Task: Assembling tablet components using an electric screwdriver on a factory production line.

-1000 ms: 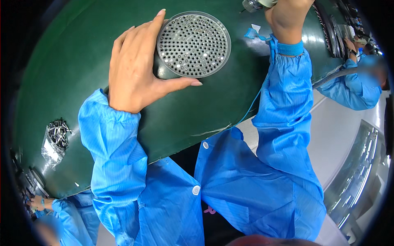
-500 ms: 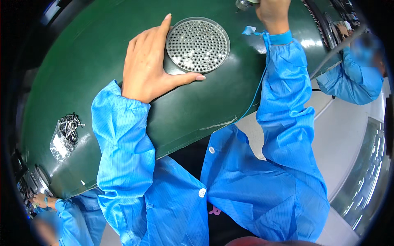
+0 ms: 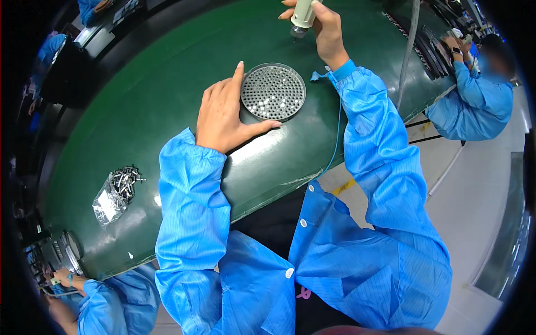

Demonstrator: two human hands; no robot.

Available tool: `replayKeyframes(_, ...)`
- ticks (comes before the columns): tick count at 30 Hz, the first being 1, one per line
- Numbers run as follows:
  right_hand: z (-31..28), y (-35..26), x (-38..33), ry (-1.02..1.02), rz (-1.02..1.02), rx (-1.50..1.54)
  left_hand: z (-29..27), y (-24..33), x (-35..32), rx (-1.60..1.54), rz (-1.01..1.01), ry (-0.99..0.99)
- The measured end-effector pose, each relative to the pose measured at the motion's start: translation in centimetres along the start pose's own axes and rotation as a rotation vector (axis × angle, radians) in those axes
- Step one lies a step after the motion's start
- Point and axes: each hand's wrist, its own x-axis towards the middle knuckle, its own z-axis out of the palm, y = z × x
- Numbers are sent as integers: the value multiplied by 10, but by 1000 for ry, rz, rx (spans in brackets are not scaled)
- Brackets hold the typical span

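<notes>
Here's the left hand (image 3: pixel 222 114), fingers stretched and thumb spread wide, cupping the rim of the round perforated tray (image 3: pixel 273 92) without closing round it. The tray lies flat on the green worktop (image 3: pixel 139 128), nestled between that thumb and forefinger. And up beyond it, the right hand (image 3: pixel 329 33) has its fingers wrapped firmly round a pale-bodied tool (image 3: pixel 303 14), nose pointing down, tip clear of the tray and off to its far right side.

So where do we stand? Partway along, I'd judge: tray placed and steadied, tool in hand, but no contact between the two. Rows of holes fill the tray's face; those nearer the left thumb gleam white, and whether that's glare or something seated in them, I can't tell. Nor can I call how many are finished. Whether the tool's tip carries anything is too small to see.

Out on the near left of the left hand, small metal parts (image 3: pixel 125 181) spill from a clear bag (image 3: pixel 108 206), well apart from both hands: a loose pile, apparently left to deal with, if they belong to this job at all.
</notes>
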Motion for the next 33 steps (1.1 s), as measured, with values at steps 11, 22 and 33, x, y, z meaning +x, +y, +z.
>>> replayKeyframes(11, -49, 66, 23, 152, 178, 241, 6, 0, -2, 55, -3, -4)
replayKeyframes(22, -41, 38, 27, 339, 72, 292, 3, 12, 47, 95, 4, -36)
replayKeyframes(33, -17, 34, 16, 390, 24, 169, 17, 3, 44, -26, 79, -4)
